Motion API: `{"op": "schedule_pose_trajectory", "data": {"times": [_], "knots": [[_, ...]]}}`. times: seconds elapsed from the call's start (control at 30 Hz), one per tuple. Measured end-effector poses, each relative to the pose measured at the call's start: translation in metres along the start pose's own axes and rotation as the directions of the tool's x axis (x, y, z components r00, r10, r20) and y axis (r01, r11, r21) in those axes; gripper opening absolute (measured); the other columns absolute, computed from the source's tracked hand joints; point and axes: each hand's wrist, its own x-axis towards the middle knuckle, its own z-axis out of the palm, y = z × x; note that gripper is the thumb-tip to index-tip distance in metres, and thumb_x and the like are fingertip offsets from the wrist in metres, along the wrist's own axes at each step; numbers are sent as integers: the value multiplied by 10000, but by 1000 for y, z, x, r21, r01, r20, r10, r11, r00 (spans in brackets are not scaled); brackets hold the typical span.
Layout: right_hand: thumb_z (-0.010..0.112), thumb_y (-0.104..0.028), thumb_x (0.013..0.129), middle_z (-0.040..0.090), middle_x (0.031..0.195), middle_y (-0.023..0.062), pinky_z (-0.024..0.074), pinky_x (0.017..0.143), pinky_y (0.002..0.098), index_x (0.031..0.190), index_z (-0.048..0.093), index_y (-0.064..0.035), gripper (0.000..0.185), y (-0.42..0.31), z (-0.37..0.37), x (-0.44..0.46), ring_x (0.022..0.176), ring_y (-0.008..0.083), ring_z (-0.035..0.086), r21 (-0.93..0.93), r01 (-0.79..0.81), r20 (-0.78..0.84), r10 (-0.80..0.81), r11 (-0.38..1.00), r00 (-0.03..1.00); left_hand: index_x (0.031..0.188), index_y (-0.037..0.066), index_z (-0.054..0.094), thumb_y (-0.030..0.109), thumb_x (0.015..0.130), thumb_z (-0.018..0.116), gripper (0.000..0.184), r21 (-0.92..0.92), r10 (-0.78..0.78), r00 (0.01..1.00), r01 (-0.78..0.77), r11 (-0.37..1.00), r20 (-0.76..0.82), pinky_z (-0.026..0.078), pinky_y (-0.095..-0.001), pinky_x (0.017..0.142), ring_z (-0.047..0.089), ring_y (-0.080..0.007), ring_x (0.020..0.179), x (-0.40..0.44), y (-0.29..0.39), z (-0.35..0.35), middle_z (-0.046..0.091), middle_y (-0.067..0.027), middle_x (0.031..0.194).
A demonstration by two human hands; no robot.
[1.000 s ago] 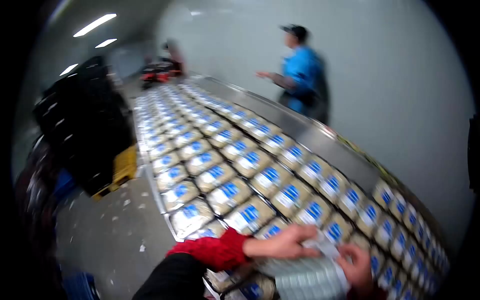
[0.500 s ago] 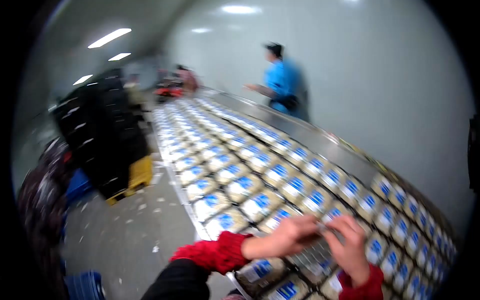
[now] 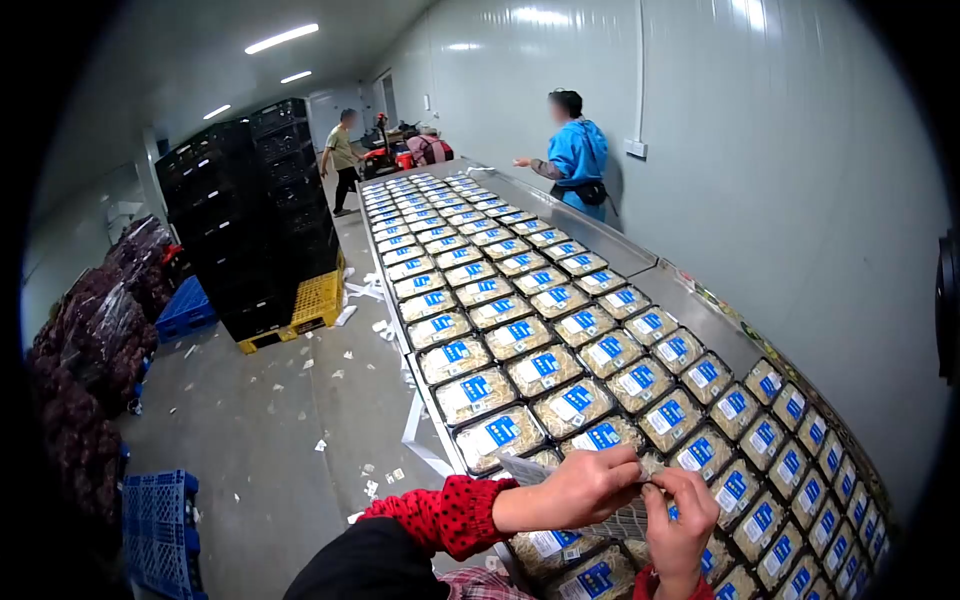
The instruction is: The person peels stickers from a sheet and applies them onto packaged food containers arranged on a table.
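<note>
My left hand (image 3: 585, 488) reaches in from the lower left, its fingers pinched closed at the edge of a thin sheet of small labels (image 3: 625, 524). Close beside it, my right hand (image 3: 682, 515) has thumb and forefinger pinched together at the same edge. Whether a single label has come loose between the fingertips is too small to tell. Part of the sheet is hidden behind my left hand and wrist. Below both hands lie rows of black trays of pale, shredded-looking food (image 3: 575, 400), film-covered, with blue and white labels.
The trays cover a long metal table (image 3: 640, 262). Across it stands a person in blue (image 3: 578, 155); another person (image 3: 341, 155) walks at the far end. On the left are stacked black crates (image 3: 225, 220), yellow pallets (image 3: 318, 300), a blue pallet (image 3: 160, 535) and filled sacks (image 3: 90, 340). Paper scraps litter the floor.
The view has steadied and shifted slightly, and is sharper now. Both my hands stay pinched together over the trays. A person at the far end now shows clearly beside the crates.
</note>
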Motion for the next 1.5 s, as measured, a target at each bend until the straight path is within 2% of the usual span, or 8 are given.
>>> {"op": "schedule_pose_trajectory", "data": {"times": [0.1,0.33,0.53,0.57,0.63,0.77,0.97,1.5], "knots": [[669,74,709,621,807,138,484,606,319,843,596,17,163,-21,1,-20,698,268,605,-10,-182,-30,181,983,983,856,2,528,58,757,683,192,-52,-4,1000,3,999,-4,448,-416,528,569,-349,648,-13,3,7,522,-130,792],[683,47,674,628,830,125,489,632,363,794,627,1,140,-46,-6,-29,736,264,617,-121,-53,13,55,991,998,841,-4,519,95,725,734,264,-181,-129,991,134,974,39,453,-399,564,566,-366,682,-33,8,0,521,-155,797],[716,24,726,650,868,114,519,684,309,844,646,-2,140,-30,-47,-66,771,217,641,209,-210,-5,216,955,976,910,-2,644,50,686,748,252,-61,-428,901,432,900,62,467,-259,618,574,-144,641,-58,26,-61,605,-49,792],[715,22,748,650,861,105,511,671,287,851,644,3,127,-15,-56,-78,759,180,631,247,-305,-21,320,920,947,792,-17,649,82,672,770,197,-125,-576,811,563,817,-104,431,-287,554,555,-172,603,-50,47,-68,603,-82,695],[702,-10,791,643,818,59,472,633,230,855,641,11,91,16,-73,-117,714,99,591,339,-461,-76,512,820,856,709,-63,611,141,606,744,264,-216,-447,860,401,890,-247,402,-253,501,548,-154,560,-56,52,-77,589,-90,657],[669,-77,848,639,751,18,450,602,213,878,649,-5,80,67,-99,-178,676,62,578,552,-726,-53,886,410,460,716,-10,529,311,678,808,427,-316,-417,899,359,878,-138,393,-240,505,512,-124,573,-72,43,-80,498,-63,647],[660,-110,860,645,751,31,445,543,215,875,652,-5,107,137,-116,-225,633,83,583,600,-752,-33,948,273,318,615,-40,595,96,604,819,262,-660,-338,941,259,705,9,497,-301,442,605,-226,476,-40,40,-30,597,-157,584],[631,-156,843,585,668,16,403,506,213,788,593,-29,143,321,-235,-170,566,86,535,424,-843,-255,937,330,238,646,3,563,316,624,863,435,-606,-569,800,552,573,191,398,-250,450,539,-151,502,-3,-19,73,570,-91,594]]}}
